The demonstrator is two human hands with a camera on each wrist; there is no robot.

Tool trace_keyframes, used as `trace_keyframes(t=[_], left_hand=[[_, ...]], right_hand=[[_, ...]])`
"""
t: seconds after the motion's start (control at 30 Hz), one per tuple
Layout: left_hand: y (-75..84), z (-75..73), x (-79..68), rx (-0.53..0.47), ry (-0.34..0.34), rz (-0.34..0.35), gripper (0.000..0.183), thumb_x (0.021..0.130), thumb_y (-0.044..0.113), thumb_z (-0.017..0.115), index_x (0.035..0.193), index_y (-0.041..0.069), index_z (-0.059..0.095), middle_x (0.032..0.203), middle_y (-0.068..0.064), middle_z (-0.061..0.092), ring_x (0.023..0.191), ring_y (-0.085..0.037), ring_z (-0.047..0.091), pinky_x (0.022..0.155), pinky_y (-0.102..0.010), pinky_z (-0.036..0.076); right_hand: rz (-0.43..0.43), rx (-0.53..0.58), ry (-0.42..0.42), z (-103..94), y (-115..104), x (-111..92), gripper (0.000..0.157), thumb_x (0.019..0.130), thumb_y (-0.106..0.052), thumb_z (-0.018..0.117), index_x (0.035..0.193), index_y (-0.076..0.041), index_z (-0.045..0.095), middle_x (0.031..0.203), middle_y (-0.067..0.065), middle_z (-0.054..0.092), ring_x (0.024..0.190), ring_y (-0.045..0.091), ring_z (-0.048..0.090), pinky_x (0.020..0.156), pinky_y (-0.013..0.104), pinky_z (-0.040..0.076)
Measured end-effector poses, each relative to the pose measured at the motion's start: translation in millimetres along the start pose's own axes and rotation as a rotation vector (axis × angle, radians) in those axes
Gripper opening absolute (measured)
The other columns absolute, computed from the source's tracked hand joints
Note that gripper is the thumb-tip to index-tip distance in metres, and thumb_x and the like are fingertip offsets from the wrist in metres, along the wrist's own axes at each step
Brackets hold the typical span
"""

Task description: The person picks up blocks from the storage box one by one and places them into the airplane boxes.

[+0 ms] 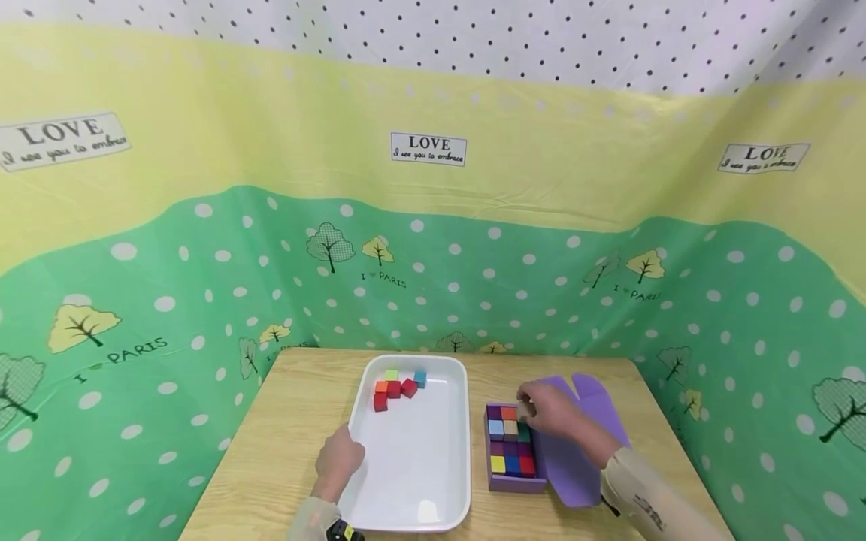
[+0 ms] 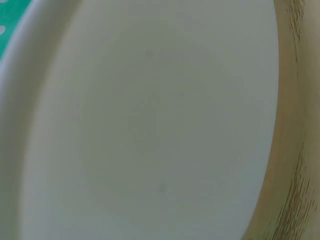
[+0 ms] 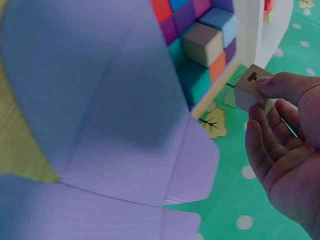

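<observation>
The right hand (image 3: 292,162) over there pinches a wooden cube (image 3: 248,94) between thumb and fingers, near the far right corner of the purple box (image 1: 516,485) of coloured blocks (image 1: 512,465). The left hand (image 1: 340,457) touches the left rim of the white tray (image 1: 419,451); how far its fingers curl, I can't tell.

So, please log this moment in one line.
right hand: pinches wooden cube at purple box | left hand: at edge of white tray | coloured cubes: in both
</observation>
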State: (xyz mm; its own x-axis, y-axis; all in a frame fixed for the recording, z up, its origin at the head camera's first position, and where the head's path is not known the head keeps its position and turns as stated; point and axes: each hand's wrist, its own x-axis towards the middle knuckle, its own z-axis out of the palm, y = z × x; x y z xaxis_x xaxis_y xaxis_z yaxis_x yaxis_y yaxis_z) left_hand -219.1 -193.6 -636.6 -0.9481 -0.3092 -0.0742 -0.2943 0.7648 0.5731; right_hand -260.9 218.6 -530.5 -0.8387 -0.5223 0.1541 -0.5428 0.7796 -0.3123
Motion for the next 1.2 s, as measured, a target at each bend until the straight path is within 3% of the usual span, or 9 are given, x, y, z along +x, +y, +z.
trace_keyframes(t=[0.17, 0.43, 0.7, 0.97, 1.2], left_hand=[[0.5, 1.0, -0.1, -0.008, -0.002, -0.003, 0.044, 0.074, 0.005, 0.054, 0.118, 0.004, 0.052, 0.098, -0.018, 0.061, 0.073, -0.028, 0.060, 0.053, -0.045, 0.048], [-2.1, 2.5, 1.7, 0.004, -0.005, 0.006, 0.045, 0.074, 0.006, 0.054, 0.119, 0.004, 0.050, 0.096, -0.018, 0.061, 0.068, -0.026, 0.059, 0.047, -0.040, 0.045], [-3.2, 3.5, 0.8, -0.012, 0.011, 0.018, 0.045, 0.073, 0.004, 0.052, 0.118, 0.005, 0.052, 0.096, -0.017, 0.062, 0.069, -0.026, 0.060, 0.047, -0.039, 0.046], [-3.6, 1.4, -1.8, -0.011, 0.011, 0.018, 0.040, 0.074, 0.005, 0.052, 0.114, 0.002, 0.053, 0.093, -0.017, 0.062, 0.067, -0.026, 0.059, 0.048, -0.040, 0.046], [-3.3, -0.9, -1.7, -0.012, 0.020, 0.024, 0.037, 0.073, 0.007, 0.052, 0.110, 0.002, 0.055, 0.087, -0.014, 0.063, 0.061, -0.022, 0.057, 0.044, -0.037, 0.043]], right_hand=[[0.033, -0.018, -0.008, 12.0, 9.1, -5.5, 0.030, 0.066, -0.017, 0.075, 0.089, -0.008, 0.059, 0.074, -0.005, 0.053, 0.064, 0.007, 0.045, 0.056, 0.026, 0.044], [0.097, 0.002, -0.050, 26.1, 14.8, -10.3, 0.029, 0.064, -0.016, 0.076, 0.085, -0.012, 0.056, 0.069, -0.008, 0.047, 0.060, 0.008, 0.043, 0.052, 0.023, 0.040], [0.128, 0.016, -0.039, 38.5, 16.4, -10.8, 0.028, 0.064, -0.010, 0.072, 0.086, -0.013, 0.057, 0.071, -0.008, 0.049, 0.060, 0.008, 0.043, 0.052, 0.024, 0.040], [0.093, 0.007, -0.054, 50.0, 24.7, -10.3, 0.025, 0.063, -0.013, 0.074, 0.083, -0.016, 0.057, 0.073, -0.008, 0.050, 0.064, 0.008, 0.046, 0.057, 0.027, 0.044], [0.087, -0.014, -0.043, 60.2, 28.1, -6.9, 0.026, 0.059, -0.007, 0.070, 0.078, -0.017, 0.056, 0.072, -0.007, 0.049, 0.063, 0.009, 0.044, 0.057, 0.028, 0.043]])
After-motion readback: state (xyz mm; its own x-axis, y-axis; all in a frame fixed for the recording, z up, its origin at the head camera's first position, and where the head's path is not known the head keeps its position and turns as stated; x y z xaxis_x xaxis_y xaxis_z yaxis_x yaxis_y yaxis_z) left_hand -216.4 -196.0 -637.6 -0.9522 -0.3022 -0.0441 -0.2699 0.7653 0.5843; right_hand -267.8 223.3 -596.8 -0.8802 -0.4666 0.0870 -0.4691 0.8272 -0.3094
